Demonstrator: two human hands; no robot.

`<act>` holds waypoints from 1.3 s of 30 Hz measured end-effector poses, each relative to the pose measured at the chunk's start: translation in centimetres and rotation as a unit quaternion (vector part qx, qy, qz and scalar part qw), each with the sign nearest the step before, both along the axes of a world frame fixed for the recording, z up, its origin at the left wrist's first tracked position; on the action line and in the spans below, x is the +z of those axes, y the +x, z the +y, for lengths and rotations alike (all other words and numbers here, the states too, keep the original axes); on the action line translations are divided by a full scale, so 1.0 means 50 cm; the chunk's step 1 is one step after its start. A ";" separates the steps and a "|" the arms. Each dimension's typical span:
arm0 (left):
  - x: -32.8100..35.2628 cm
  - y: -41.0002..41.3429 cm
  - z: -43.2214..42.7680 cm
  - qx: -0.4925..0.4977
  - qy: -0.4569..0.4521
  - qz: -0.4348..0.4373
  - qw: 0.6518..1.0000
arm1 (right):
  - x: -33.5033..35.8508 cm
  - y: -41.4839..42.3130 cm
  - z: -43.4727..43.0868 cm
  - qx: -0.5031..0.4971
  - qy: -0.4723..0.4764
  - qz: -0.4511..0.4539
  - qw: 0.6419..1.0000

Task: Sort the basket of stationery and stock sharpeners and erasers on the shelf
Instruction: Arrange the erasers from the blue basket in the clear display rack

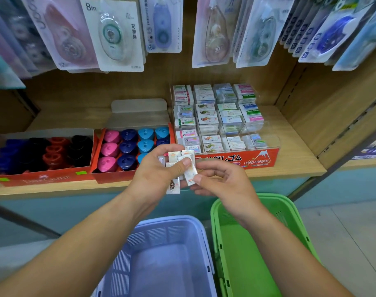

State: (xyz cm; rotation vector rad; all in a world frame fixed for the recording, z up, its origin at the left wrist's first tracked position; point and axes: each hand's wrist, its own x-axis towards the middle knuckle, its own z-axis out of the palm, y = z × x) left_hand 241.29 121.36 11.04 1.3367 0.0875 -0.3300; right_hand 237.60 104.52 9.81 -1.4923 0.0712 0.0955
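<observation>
Stocking erasers (173, 186): left hand (159, 174) grips several, right hand (223, 181) pinches one, which probably belongs in the eraser display (257, 160) at one o'clock.

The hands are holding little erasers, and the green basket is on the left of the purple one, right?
Not quite. The head view shows the green basket on the right of the purple basket, not the left. The left hand does grip small erasers and the right hand pinches one.
</observation>
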 end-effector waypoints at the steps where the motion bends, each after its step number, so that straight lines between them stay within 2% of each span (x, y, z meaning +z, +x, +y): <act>1: 0.000 0.002 0.000 0.003 -0.008 0.004 1.000 | 0.000 -0.001 -0.002 -0.006 0.002 0.002 1.000; 7: -0.002 0.009 -0.009 0.011 -0.009 0.013 1.000 | -0.004 -0.001 -0.013 -0.028 0.004 -0.001 1.000; 15: -0.003 0.004 -0.021 -0.024 0.063 -0.003 0.998 | -0.016 0.006 -0.036 -0.048 0.026 0.007 0.998; 20: -0.008 0.000 -0.031 -0.032 0.124 -0.010 0.992 | -0.026 0.009 -0.061 -0.097 0.041 -0.005 0.994; 24: -0.012 0.006 -0.027 -0.019 0.128 -0.003 0.992 | -0.015 0.043 -0.096 -0.150 0.023 -0.011 0.988; 26: -0.008 0.013 -0.022 -0.003 0.117 -0.004 0.993 | -0.010 0.083 -0.118 -0.172 -0.046 -0.026 0.984; 29: -0.007 0.023 -0.015 0.019 0.106 -0.005 0.994 | -0.006 0.153 -0.140 -0.161 -0.224 -0.054 0.960; 32: -0.009 0.031 -0.006 0.032 0.101 -0.009 0.994 | -0.006 0.210 -0.142 -0.110 -0.374 -0.091 0.916; 36: -0.005 0.037 0.007 0.036 0.102 -0.013 0.994 | -0.013 0.247 -0.136 -0.042 -0.495 -0.098 0.862; 38: -0.004 0.038 0.012 0.039 0.100 -0.011 0.994 | -0.015 0.248 -0.135 -0.039 -0.562 -0.115 0.818; 39: -0.002 0.037 0.013 0.038 0.100 -0.010 0.994 | -0.016 0.243 -0.134 -0.054 -0.574 -0.129 0.807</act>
